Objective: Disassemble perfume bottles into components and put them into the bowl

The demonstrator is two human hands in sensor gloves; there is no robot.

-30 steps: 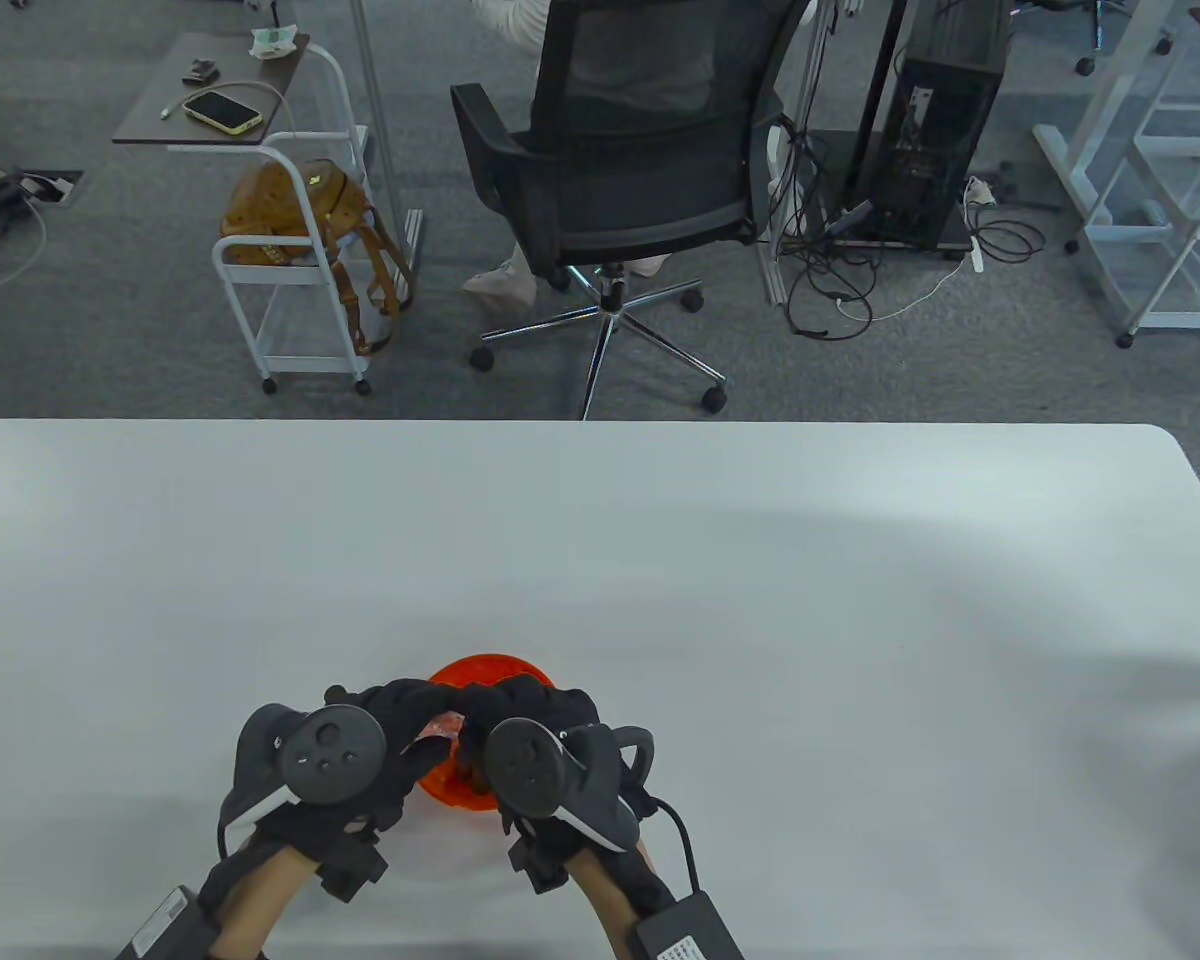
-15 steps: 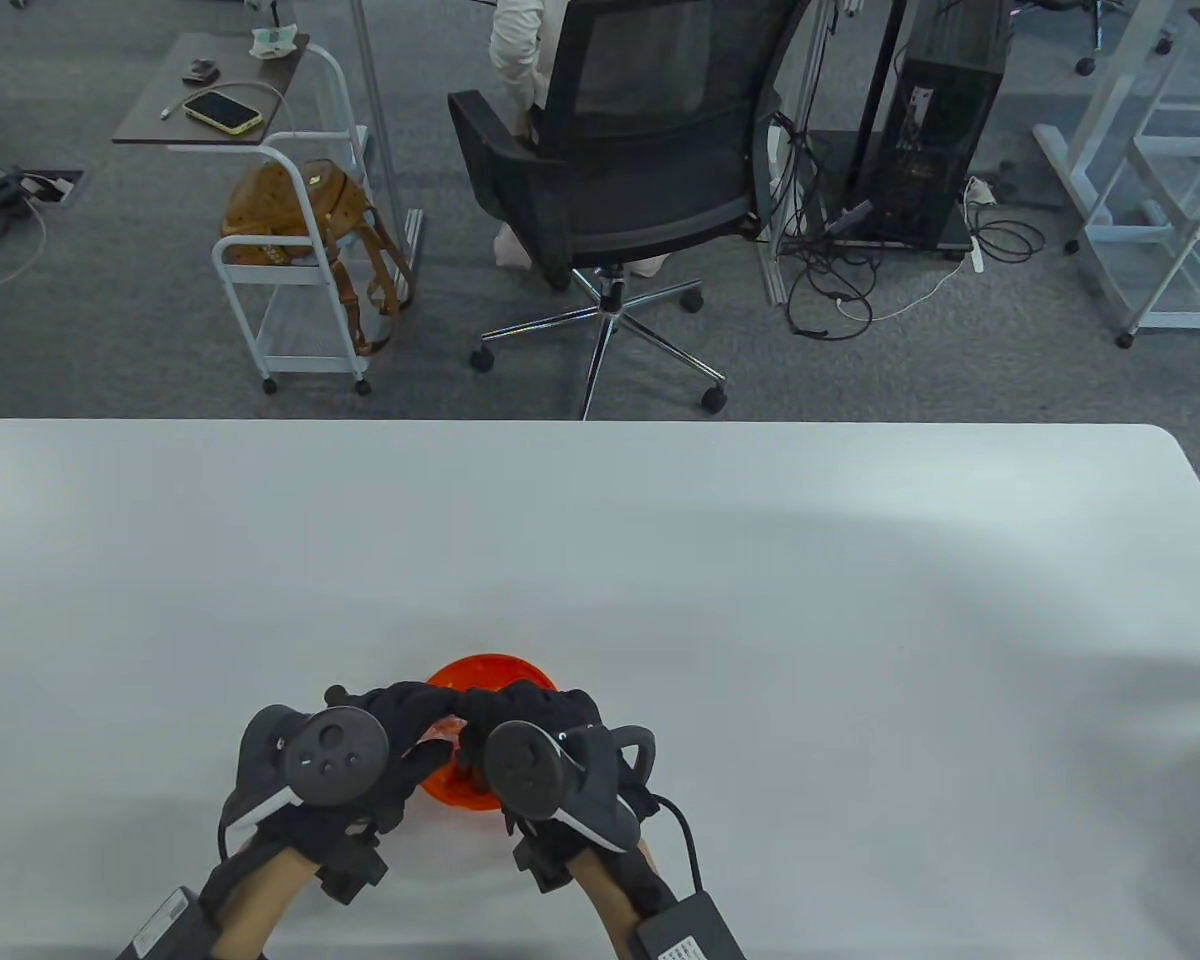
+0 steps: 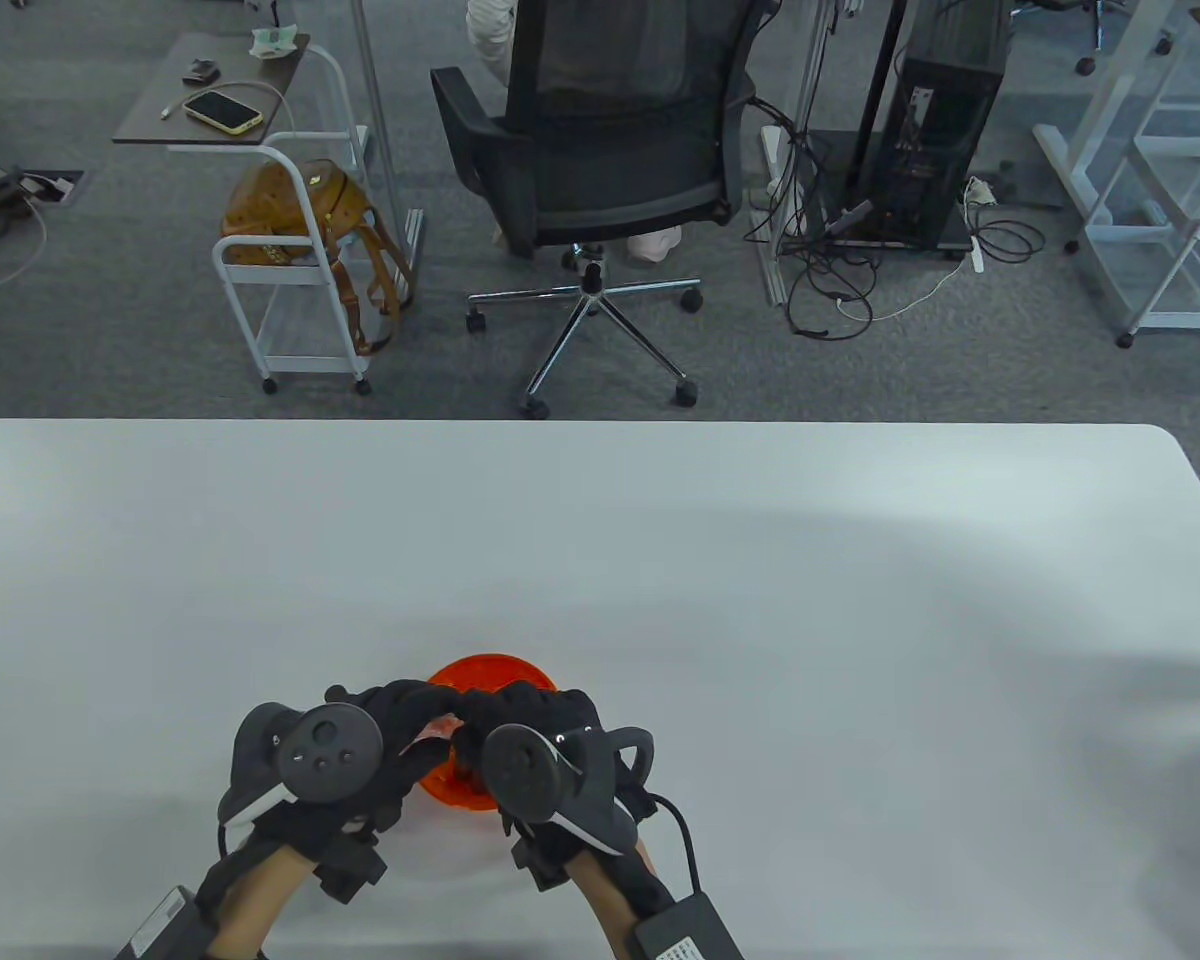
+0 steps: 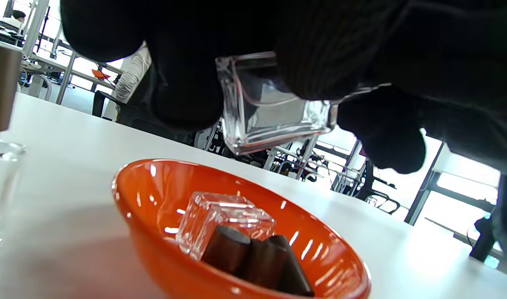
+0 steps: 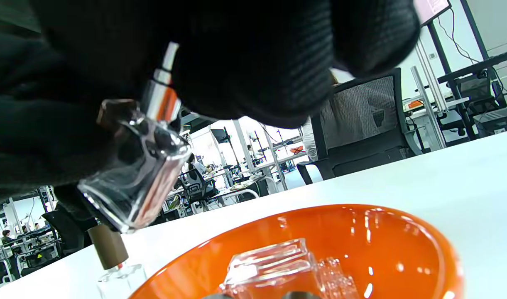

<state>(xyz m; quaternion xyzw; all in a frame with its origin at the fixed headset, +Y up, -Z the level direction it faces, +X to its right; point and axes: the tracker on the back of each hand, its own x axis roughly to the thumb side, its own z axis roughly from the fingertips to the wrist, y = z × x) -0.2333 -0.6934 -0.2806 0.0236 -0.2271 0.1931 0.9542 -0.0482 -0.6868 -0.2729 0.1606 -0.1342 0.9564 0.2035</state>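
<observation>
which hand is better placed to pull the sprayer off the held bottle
Right, probably. The left hand grips the glass bottle body over the orange bowl, while the right hand sits at its silver sprayer.

Office: swivel chair (image 3: pixel 600 130), computer tower (image 3: pixel 935 130).

Orange bowl (image 4: pixel 153 199), clear glass bottle (image 4: pixel 274 120), brown caps (image 4: pixel 253 259), black gloves, white table (image 3: pixel 760 560).
</observation>
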